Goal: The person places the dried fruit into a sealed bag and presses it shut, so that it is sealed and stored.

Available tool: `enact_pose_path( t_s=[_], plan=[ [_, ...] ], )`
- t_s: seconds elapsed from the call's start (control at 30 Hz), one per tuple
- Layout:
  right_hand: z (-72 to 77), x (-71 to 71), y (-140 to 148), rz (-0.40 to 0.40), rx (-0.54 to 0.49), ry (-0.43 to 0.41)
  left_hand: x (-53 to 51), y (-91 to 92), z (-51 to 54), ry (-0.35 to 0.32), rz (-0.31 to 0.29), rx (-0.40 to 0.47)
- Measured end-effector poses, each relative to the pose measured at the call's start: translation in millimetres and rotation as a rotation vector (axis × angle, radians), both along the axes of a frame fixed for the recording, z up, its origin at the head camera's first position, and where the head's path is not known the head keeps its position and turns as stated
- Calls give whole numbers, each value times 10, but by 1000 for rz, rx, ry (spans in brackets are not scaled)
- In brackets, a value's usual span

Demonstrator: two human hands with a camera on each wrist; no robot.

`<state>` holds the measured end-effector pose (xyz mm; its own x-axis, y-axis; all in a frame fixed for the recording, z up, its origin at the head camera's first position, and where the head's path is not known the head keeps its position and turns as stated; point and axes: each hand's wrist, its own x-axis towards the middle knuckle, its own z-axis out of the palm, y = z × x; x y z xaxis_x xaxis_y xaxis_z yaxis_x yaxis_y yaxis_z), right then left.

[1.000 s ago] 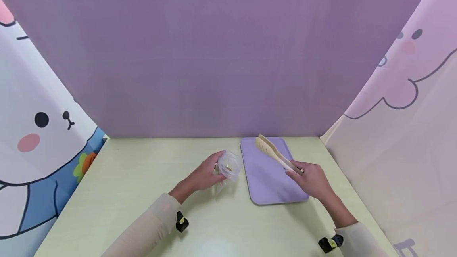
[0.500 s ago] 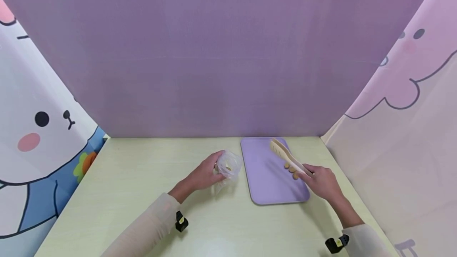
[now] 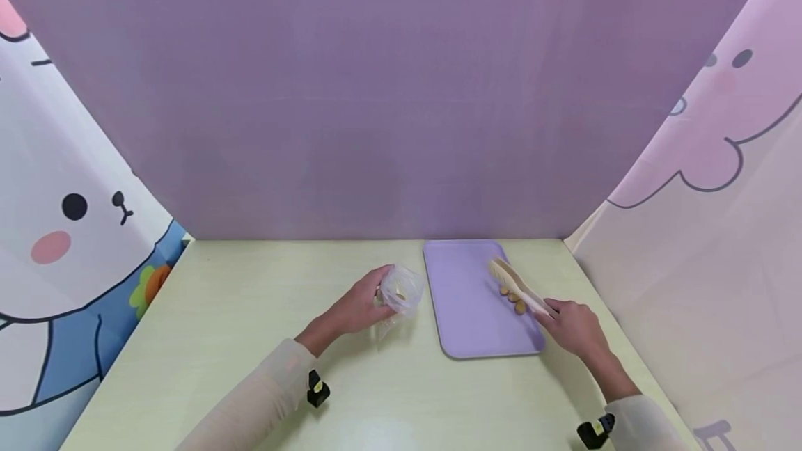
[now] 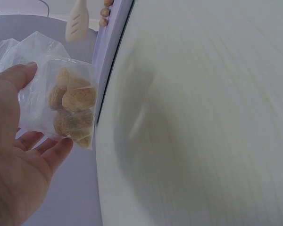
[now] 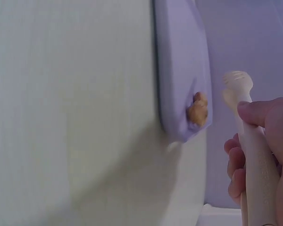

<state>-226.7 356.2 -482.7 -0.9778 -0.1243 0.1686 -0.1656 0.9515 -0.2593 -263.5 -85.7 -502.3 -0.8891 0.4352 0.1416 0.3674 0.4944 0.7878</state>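
Observation:
My left hand [image 3: 360, 305] holds a clear plastic bag [image 3: 404, 291] upright over the table, left of a purple tray [image 3: 464, 319]. In the left wrist view, several round brown lumps [image 4: 78, 99], walnut-like in look, fill the bag's lower part; thumb and fingers are on either side of it. My right hand [image 3: 573, 329] grips cream-coloured tongs [image 3: 516, 285] with slotted tips, above the tray's right side. A few similar brown lumps [image 3: 520, 307] lie on the tray below the tongs, partly hidden by them. Nothing shows between the tong tips in the right wrist view [image 5: 238, 87].
The pale table [image 3: 269, 277] extends left of and in front of the tray. A purple panel [image 3: 376, 96] closes off the back. Printed cartoon curtains flank the table, one at the left [image 3: 69, 263] and one at the right [image 3: 708, 263].
My right hand has drawn the tongs rightward and slightly nearer across the tray, uncovering the brown lumps beneath. My left hand and the bag have stayed nearly still.

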Motion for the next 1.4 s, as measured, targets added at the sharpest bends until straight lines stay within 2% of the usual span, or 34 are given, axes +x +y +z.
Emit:
enact_pose_path(
  t_s=[0.43, 0.77, 1.13, 1.4],
  plan=[
    [-120, -28, 87, -11, 18, -39, -12, -9, -6, 10, -8, -14],
    [-139, -70, 59, -31, 27, -102, -6, -11, -7, 8, -11, -11],
    [-184, -112, 26, -29, 44, -85, -1, -4, 17, 3, -7, -30],
    [-195, -113, 23, -37, 46, -56, -3, -12, 8, -7, -9, -13]
  ],
)
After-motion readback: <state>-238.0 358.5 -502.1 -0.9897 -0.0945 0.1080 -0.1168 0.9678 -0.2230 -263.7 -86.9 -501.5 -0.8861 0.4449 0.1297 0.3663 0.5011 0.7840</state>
